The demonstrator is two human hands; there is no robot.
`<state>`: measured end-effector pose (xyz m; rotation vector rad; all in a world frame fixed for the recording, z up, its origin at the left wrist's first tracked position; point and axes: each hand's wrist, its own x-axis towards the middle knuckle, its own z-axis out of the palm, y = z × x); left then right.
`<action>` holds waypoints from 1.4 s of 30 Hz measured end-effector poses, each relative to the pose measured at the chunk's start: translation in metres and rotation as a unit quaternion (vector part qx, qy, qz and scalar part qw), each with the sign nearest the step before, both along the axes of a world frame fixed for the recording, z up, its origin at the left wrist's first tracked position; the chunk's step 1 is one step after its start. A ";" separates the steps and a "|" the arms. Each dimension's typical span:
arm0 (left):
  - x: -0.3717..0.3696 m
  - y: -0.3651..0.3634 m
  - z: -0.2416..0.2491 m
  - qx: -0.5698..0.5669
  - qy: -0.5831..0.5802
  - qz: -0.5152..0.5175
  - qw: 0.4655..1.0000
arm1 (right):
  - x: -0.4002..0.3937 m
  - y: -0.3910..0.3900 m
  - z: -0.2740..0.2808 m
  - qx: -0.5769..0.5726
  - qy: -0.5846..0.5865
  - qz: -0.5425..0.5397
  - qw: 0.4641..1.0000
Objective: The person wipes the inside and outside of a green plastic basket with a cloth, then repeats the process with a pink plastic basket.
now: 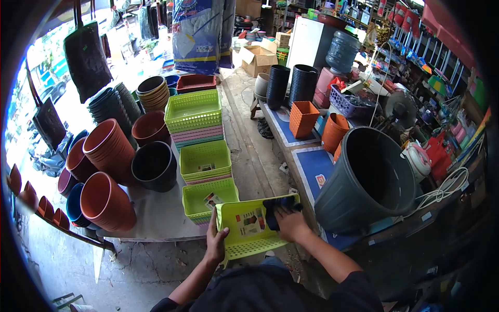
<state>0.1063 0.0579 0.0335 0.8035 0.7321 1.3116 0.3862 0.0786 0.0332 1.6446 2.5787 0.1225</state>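
Note:
A lime-green plastic basket (241,252) with perforated sides is tilted in front of me, its inside facing up toward me. A printed label (251,222) lies on its inner bottom. My left hand (215,242) grips the basket's left end, thumb over the rim. Inside, toward the right end, my right hand (290,223) presses a dark cloth (271,214) against the basket; its fingers are partly hidden by the cloth. Just beyond stands a stack of similar baskets, topped by a lime-green one (200,196) with a label in it.
More basket stacks (193,106) stand behind, beside terracotta-coloured pots (106,200) and a black pot (154,165) on a low table (156,218). At right, a large grey bin (338,192), orange pots (303,120) and black pot stacks (303,83) line a bench. Bags (86,60) hang at upper left.

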 end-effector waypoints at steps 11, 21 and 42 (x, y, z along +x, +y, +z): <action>0.007 -0.015 -0.018 -0.057 -0.001 0.049 0.997 | -0.050 -0.063 0.016 -0.428 0.263 -0.058 0.863; 0.012 -0.019 -0.077 -0.273 -0.168 0.001 0.947 | -0.075 -0.080 0.043 -0.042 0.279 0.130 0.950; -0.019 -0.034 0.011 0.126 0.402 0.006 0.907 | -0.077 -0.092 0.086 0.104 0.301 0.143 0.937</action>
